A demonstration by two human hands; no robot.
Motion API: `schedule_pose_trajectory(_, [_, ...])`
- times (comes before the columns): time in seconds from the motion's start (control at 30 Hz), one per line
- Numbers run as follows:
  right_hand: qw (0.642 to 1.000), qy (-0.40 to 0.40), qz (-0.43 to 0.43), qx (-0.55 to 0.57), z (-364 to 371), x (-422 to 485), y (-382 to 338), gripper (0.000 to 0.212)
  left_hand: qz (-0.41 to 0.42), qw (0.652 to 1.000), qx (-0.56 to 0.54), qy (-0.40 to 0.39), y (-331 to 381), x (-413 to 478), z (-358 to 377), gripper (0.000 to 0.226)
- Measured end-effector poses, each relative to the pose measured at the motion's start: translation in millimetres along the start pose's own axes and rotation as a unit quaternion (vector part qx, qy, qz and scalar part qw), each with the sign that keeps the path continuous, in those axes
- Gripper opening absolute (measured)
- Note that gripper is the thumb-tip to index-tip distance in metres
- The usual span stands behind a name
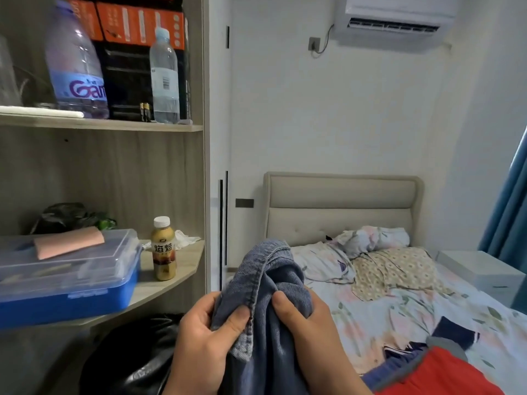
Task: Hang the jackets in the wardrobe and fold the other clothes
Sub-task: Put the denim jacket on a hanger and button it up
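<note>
A blue denim garment (271, 280) hangs bunched between both hands at the bottom middle. My left hand (205, 343) pinches its stitched edge between thumb and fingers. My right hand (308, 323) grips the cloth just to the right, thumb on top. On the bed (399, 309) lie a red and grey garment (436, 374) and a navy garment (453, 332) at the bottom right. The white wardrobe door (219, 138) stands behind, beside the shelves.
Wooden shelves (99, 126) on the left hold water bottles (164, 78), a brown drink bottle (163, 249) and a blue lidded box (68, 275). A black bag (134, 357) sits below. Pillows (373, 238), a headboard, a white nightstand (479, 269) and a blue curtain lie to the right.
</note>
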State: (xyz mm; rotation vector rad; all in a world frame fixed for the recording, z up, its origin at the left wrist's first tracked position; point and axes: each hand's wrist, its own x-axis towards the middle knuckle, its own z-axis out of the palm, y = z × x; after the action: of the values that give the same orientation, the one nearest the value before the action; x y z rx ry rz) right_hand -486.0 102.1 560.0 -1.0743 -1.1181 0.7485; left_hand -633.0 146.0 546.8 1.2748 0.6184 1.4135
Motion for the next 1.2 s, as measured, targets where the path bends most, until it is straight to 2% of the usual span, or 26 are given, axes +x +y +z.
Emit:
schedule_pose_trajectory(0.2, [0.999, -0.002, 0.032, 0.026, 22.8, 57.6, 21.8, 0.040, -0.011, 1.000, -0.026, -0.008, -26.8, 60.5, -22.3, 0.022])
schedule_pose_trajectory(0.57, [0.998, 0.011, 0.044, 0.042, 25.3, 161.0, 63.6, 0.033, -0.027, 0.997, -0.073, -0.006, -70.2, 154.9, -19.4, 0.032])
schedule_pose_trajectory(0.7, [0.997, 0.012, 0.044, 0.056, 14.6, 214.6, 86.9, 0.032, -0.024, 0.998, -0.049, 0.015, -99.0, 202.1, -8.5, 0.027])
schedule_pose_trajectory(0.97, [0.996, -0.029, 0.056, 0.057, -15.4, 343.3, 139.0, 0.025, -0.023, 0.995, 0.071, 0.068, -166.5, 314.3, 10.4, 0.048])
schedule_pose_trajectory(1.1, [0.995, -0.059, 0.062, 0.061, -22.4, 400.4, 157.8, 0.022, -0.021, 0.991, 0.083, 0.100, -190.4, 363.3, 17.7, 0.050])
schedule_pose_trajectory(1.2, [0.994, -0.064, 0.063, 0.054, -22.6, 435.5, 171.4, 0.030, -0.019, 0.989, 0.078, 0.124, -205.0, 395.1, 18.9, 0.048])
